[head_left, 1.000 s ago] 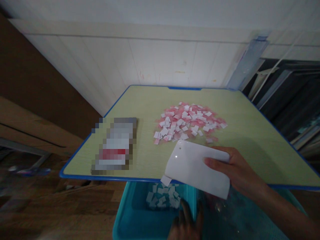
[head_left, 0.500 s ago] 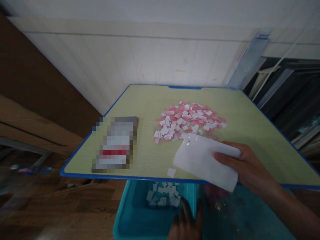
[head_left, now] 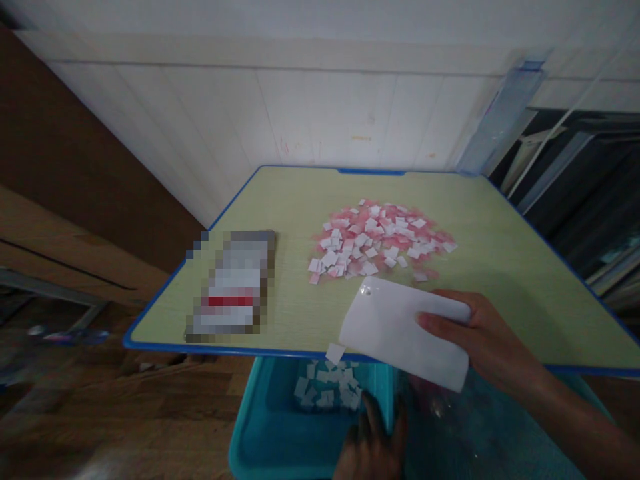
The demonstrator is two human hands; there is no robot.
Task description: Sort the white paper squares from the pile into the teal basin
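Note:
My right hand [head_left: 465,330] is closed on a flexible white plastic sheet [head_left: 395,327], thumb on top. The sheet slants over the near edge of the table. By its lower left corner, a loose white paper square [head_left: 335,353] juts over the blue table rim. Beyond the sheet lies a spread pile of small white and pink paper squares [head_left: 370,243]. Below the table edge, my left hand [head_left: 370,440] straddles the right rim of a teal plastic bin [head_left: 240,433], fingers inside and thumb outside. White paper squares [head_left: 327,387] lie in the bin.
The pale yellow-green table [head_left: 295,307] with a blue rim stands against a white wall [head_left: 320,113]. A blurred-out flat object [head_left: 233,287] lies on its left. Dark framed panels [head_left: 595,180] lean at right. Cardboard [head_left: 75,247] stands at left.
My right hand has drawn the white sheet slightly toward the near edge and left. The loose paper square has moved from the tabletop onto the rim. My left hand stays at the bin.

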